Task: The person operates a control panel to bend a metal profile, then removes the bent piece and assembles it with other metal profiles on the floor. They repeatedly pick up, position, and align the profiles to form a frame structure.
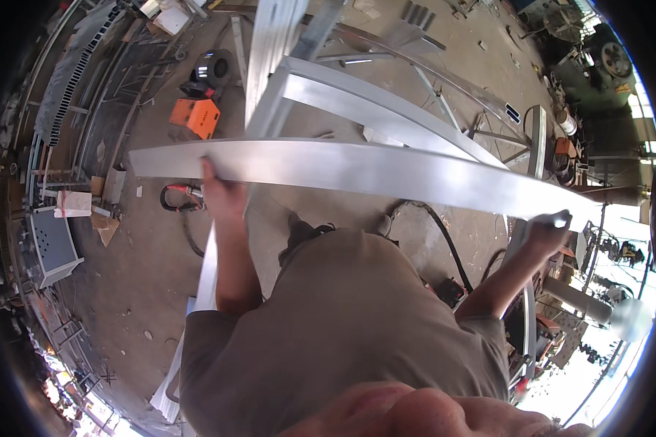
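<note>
Long metal bar (357,169): bright silver-grey, brushed sheen, paler glare near middle. Curved frame rails (386,109) behind it: same silver, darker grey undersides. Shirt (342,328): plain olive-brown, no pattern. Welding machine (196,116) on floor: orange body, black top. Cable (176,198) beside it: black with red ends. Perforated box (52,244) at floor's left edge: blue-grey, dotted with small dark holes. Floor (146,255): dusty brown-grey, pale specks and scraps.
</note>
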Tool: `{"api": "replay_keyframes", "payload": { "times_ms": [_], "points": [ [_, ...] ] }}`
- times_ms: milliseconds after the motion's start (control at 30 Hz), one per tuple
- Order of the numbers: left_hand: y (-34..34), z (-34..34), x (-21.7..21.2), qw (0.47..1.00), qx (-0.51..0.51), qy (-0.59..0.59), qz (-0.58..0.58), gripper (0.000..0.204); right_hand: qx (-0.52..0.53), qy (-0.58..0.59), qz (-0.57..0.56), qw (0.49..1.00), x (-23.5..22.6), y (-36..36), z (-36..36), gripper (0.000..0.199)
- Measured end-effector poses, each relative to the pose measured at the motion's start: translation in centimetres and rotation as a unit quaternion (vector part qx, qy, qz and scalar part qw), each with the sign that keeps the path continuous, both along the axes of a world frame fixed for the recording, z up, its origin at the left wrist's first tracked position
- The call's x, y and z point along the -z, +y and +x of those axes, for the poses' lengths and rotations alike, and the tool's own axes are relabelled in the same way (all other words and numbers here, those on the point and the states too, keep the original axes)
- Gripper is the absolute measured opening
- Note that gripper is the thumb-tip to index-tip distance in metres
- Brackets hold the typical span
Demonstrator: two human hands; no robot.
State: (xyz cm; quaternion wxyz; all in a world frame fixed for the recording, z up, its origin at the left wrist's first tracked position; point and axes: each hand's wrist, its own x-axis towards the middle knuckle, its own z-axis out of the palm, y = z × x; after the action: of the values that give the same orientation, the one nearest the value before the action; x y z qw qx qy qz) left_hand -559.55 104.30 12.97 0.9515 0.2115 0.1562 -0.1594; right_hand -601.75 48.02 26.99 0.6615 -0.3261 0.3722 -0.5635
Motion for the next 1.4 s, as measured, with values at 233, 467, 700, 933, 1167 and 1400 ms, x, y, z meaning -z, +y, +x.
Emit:
{"api": "replay_keyframes", "payload": {
  "times_ms": [233,467,700,933,1167,1400],
  "points": [
    [-23.5,-17.3,5.6,0.982,0.156,0.096,0.044,0.040,0.160,-0.206,0.348,0.900,17.1,-7.6,-15.7,0.056],
    [-30.5,-13.5,13.1,0.965,0.079,0.140,0.208,0.048,0.135,-0.085,0.343,0.926,21.9,-10.2,-22.2,0.051],
    [-31.4,-6.0,17.7,0.944,0.059,0.193,0.262,0.068,0.068,-0.184,0.410,0.891,25.0,-8.9,-17.5,0.068],
    [-32.4,-2.4,17.3,0.925,0.075,0.220,0.299,0.083,0.026,-0.269,0.384,0.883,29.6,-9.2,-14.3,0.071],
    [-32.9,-1.4,17.7,0.933,0.110,0.158,0.303,0.087,0.068,-0.213,0.342,0.913,26.8,-8.9,-8.6,0.081],
    [-32.3,-0.4,18.2,0.930,0.108,0.185,0.297,0.085,0.069,-0.203,0.357,0.909,27.7,-7.9,-9.1,0.078]
  ]
}}
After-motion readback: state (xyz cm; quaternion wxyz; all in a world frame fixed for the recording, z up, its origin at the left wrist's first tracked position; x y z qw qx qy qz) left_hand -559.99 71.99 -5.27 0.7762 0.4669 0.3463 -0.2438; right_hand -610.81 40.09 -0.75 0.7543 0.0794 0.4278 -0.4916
